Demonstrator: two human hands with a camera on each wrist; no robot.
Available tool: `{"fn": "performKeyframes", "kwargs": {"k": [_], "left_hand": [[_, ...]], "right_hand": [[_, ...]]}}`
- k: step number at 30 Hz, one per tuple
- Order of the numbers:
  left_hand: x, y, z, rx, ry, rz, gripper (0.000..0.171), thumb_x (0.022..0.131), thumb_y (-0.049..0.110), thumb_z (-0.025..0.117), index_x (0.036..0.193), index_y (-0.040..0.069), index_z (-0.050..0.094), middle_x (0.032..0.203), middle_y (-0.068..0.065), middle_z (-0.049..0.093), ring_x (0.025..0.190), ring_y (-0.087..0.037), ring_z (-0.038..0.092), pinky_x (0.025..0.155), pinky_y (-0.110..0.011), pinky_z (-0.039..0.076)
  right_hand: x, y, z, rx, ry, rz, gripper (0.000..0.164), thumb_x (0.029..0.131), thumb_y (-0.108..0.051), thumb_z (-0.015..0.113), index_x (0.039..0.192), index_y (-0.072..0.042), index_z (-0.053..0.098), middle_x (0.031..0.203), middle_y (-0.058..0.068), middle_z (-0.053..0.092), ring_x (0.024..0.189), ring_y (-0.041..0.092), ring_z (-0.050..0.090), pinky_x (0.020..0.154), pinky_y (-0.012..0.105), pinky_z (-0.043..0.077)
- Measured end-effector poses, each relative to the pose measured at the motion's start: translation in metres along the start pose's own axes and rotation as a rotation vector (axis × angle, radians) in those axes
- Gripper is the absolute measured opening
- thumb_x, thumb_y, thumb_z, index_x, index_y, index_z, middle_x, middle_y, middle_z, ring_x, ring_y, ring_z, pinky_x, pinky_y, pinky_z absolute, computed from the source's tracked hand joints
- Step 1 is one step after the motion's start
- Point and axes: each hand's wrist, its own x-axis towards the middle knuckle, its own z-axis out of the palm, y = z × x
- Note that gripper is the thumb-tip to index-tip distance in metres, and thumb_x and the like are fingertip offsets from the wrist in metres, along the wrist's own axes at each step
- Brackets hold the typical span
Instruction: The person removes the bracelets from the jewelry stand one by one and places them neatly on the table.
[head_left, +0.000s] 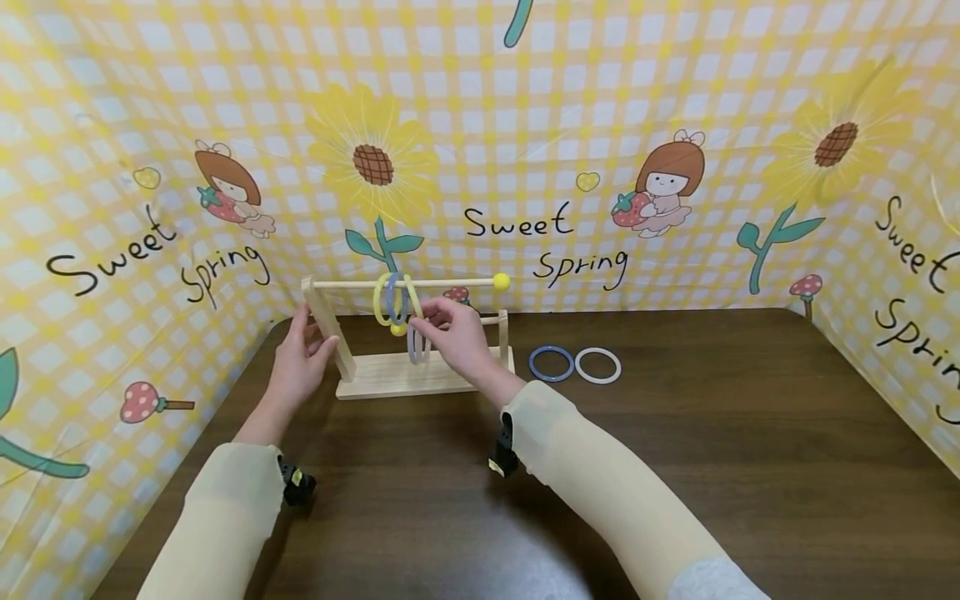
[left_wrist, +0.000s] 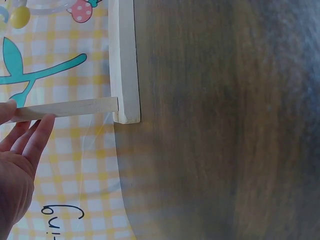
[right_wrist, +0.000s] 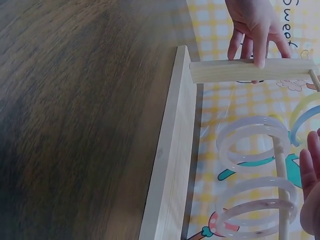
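A wooden ring stand (head_left: 420, 379) has two rods. On the upper rod (head_left: 457, 283), tipped with a yellow ball (head_left: 502, 282), hang a yellow ring (head_left: 379, 302), a blue ring (head_left: 391, 310) and another yellow ring (head_left: 413, 293). My right hand (head_left: 461, 342) pinches that last yellow ring by its lower side. My left hand (head_left: 295, 367) grips the stand's tall upright post (head_left: 327, 321); in the left wrist view, thumb and fingers lie on opposite sides of the post (left_wrist: 75, 107). Several translucent whitish rings (right_wrist: 252, 122) hang on the lower rod (right_wrist: 280, 160), beside my right hand (right_wrist: 312, 185).
A blue ring (head_left: 551, 380) and a white ring (head_left: 597, 382) lie side by side on the brown wooden table (head_left: 675, 467), right of the stand. A yellow checked cloth (head_left: 480, 167) rises behind and at both sides. The stand's shorter post (head_left: 503, 329) is at its right end.
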Motion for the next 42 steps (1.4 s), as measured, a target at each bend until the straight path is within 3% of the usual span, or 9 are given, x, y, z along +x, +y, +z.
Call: {"fn": "performKeyframes", "kwargs": {"k": [17,29,36,42], "left_hand": [[-0.002,-0.001,0.0,0.011,0.001,-0.007,0.069,0.099,0.004,0.054,0.155,0.011,0.015,0.136,-0.039,0.041,0.118,-0.052,0.049,0.083,-0.029,0.056],[-0.001,0.001,-0.001,0.02,0.004,-0.008,0.068,0.099,0.004,0.054,0.155,0.01,0.015,0.135,-0.039,0.042,0.116,-0.051,0.051,0.075,-0.015,0.055],[0.001,0.002,0.0,0.011,0.008,-0.003,0.067,0.099,0.002,0.053,0.154,0.008,0.016,0.134,-0.039,0.043,0.115,-0.051,0.051,0.082,-0.041,0.057],[0.0,0.002,0.0,0.003,0.0,-0.007,0.068,0.099,0.002,0.053,0.155,0.009,0.015,0.135,-0.039,0.043,0.116,-0.051,0.051,0.083,-0.043,0.056]], "right_hand": [[-0.005,0.004,-0.014,-0.021,0.076,-0.043,0.02,0.09,-0.013,0.072,0.105,0.0,0.071,0.097,0.008,0.071,0.083,0.015,0.068,0.071,0.022,0.057],[-0.01,0.011,-0.032,0.019,0.125,-0.062,0.021,0.091,-0.012,0.07,0.105,0.004,0.07,0.092,0.009,0.07,0.078,0.018,0.068,0.07,0.025,0.059],[-0.012,0.011,-0.04,0.041,0.133,-0.07,0.02,0.092,-0.012,0.07,0.104,0.003,0.07,0.09,0.01,0.071,0.08,0.024,0.069,0.072,0.026,0.06],[-0.015,0.008,-0.05,0.05,0.143,-0.079,0.019,0.091,-0.011,0.07,0.105,0.003,0.069,0.092,0.01,0.069,0.081,0.022,0.068,0.072,0.028,0.06]]}}
